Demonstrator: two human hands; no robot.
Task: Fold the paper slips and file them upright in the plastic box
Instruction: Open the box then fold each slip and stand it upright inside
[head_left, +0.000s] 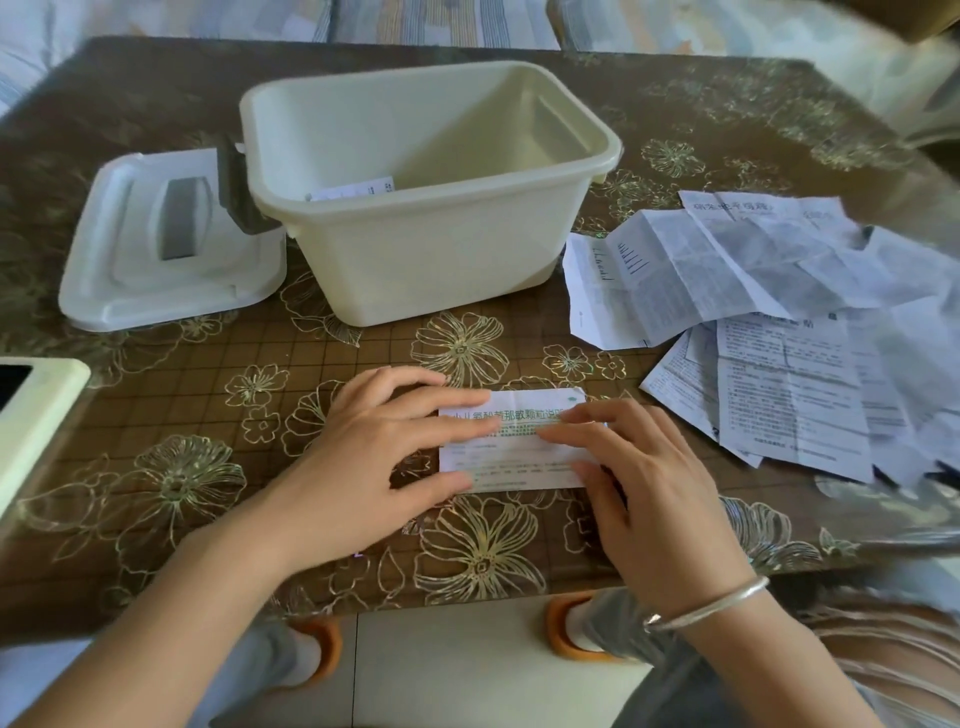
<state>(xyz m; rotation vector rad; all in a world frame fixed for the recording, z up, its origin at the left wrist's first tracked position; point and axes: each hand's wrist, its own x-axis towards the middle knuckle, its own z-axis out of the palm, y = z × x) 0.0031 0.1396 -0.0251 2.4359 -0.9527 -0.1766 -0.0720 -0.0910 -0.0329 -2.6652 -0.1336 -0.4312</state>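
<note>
A folded paper slip (519, 457) with green print lies flat on the table near the front edge. My left hand (374, 457) presses on its left part with straight fingers. My right hand (634, 473) presses on its right part, fingers flat across the middle. Behind them stands the cream plastic box (441, 270), open, with one folded slip (353, 188) upright against its near-left wall. A heap of unfolded paper slips (779, 322) lies at the right of the table.
The box's white lid (119, 280) with a grey handle lies left of the box. A cream device with a dark screen (31, 410) sits at the left edge. The table (208, 395) has a brown floral cover. Orange slippers show below the front edge.
</note>
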